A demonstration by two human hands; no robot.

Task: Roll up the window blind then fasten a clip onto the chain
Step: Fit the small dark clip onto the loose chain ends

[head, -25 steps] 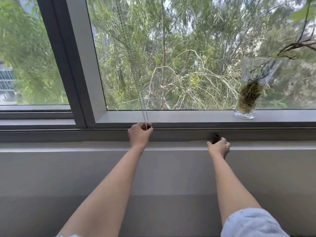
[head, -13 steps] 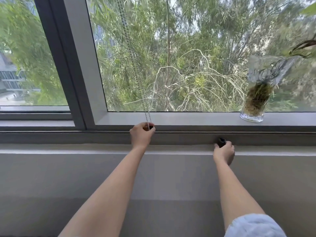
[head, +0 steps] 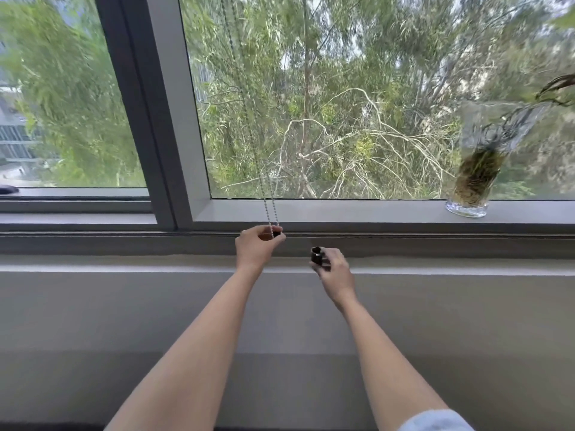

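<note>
Two strands of thin, slippery chain point(head: 269, 209) sat pinched in my left hand point(head: 255, 248) above the sill's front edge. My right hand point(head: 336, 270) pinched the small, stiff clip point(head: 316, 256) by its sides.

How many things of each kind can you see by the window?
Hands: 2, left hand and right hand
Bead chains: 1
Black clips: 1
Glass vases: 1
Total: 5

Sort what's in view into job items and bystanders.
Job: bead chain, held at its bottom by the left hand; black clip in the right hand.
Bystanders: glass vase with rooted plant, on the window ledge.
</note>
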